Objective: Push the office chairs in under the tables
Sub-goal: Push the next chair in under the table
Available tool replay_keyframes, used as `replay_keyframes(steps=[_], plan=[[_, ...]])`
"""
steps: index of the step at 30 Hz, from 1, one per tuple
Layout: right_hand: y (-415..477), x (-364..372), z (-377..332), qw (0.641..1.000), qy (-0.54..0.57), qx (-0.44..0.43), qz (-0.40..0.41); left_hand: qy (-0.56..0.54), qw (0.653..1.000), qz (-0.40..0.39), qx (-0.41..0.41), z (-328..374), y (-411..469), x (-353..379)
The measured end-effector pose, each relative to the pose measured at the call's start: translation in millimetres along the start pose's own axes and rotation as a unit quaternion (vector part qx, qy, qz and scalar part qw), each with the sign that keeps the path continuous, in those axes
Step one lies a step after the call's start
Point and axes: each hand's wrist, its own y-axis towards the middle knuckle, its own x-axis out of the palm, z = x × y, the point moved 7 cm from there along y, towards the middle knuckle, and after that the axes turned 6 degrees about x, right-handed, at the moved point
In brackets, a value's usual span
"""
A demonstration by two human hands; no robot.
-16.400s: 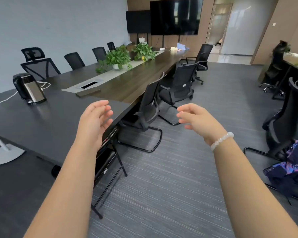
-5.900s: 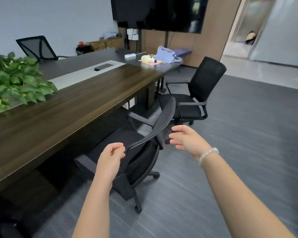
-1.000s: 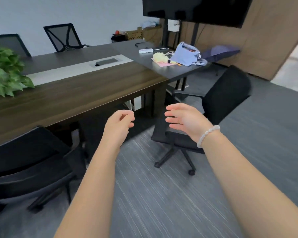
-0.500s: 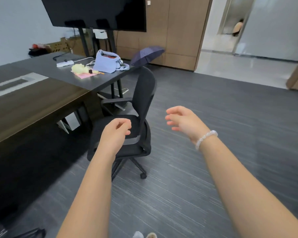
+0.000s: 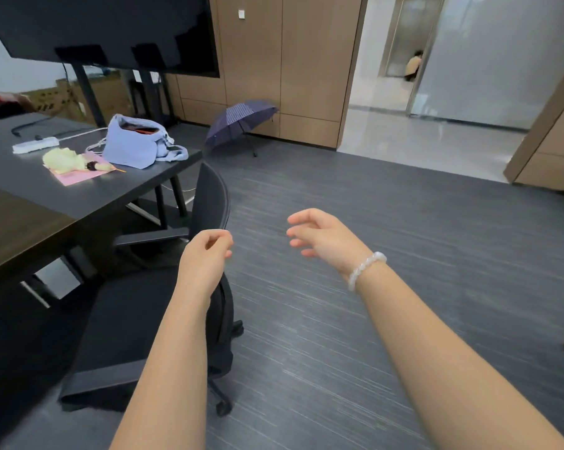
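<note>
A black office chair (image 5: 128,323) on castors stands beside the dark table (image 5: 31,190), its seat partly under the table edge and its backrest (image 5: 211,199) facing me. My left hand (image 5: 206,254) hovers just in front of the backrest's right edge, fingers loosely curled, holding nothing. My right hand (image 5: 323,237), with a white bead bracelet at the wrist, is raised to the right of the chair over the carpet, fingers spread and empty. I cannot tell whether the left hand touches the backrest.
On the table lie a light blue bag (image 5: 134,142), a yellow-green soft item on pink paper (image 5: 68,160) and a white power strip (image 5: 35,145). An open dark umbrella (image 5: 240,120) lies on the floor by the wood wall. A large screen (image 5: 105,27) hangs above. Doorway at the back right.
I have come closer to the end chair and the view has swung right. Both hands stay raised in front of me, the left now near the backrest.
</note>
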Motion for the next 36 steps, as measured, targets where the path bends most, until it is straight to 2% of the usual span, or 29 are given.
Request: replay_keyframes(steps=[7, 15, 23, 31, 34, 36], plan=[[111.7, -50.0, 5.6, 1.0, 0.012, 0.002, -0.004, 0.026, 0.998, 0.054, -0.01, -8.1, 90.3, 29.8], [271.6, -40.6, -0.5, 0.989, -0.013, -0.031, -0.145, 0.052, 0.978, 0.195, -0.056, -43.4, 165.1, 48.0], [399.0, -9.2, -47.3, 0.944, -0.095, -0.085, -0.304, 0.062, 0.918, 0.366, -0.142, -56.8, 198.7, 71.6], [447.9, 67.0, -59.3, 0.893, -0.126, -0.113, -0.416, 0.093, 0.866, 0.452, -0.189, -79.0, 195.3, 59.2], [470.7, 92.9, -63.4, 0.88, -0.16, -0.149, -0.422, 0.171, 0.845, 0.458, -0.217, -85.2, 210.4, 55.3], [483.9, 105.4, -64.7, 0.87, -0.183, -0.162, -0.429, 0.293, 0.807, 0.444, -0.257, -85.8, 220.3, 56.7]])
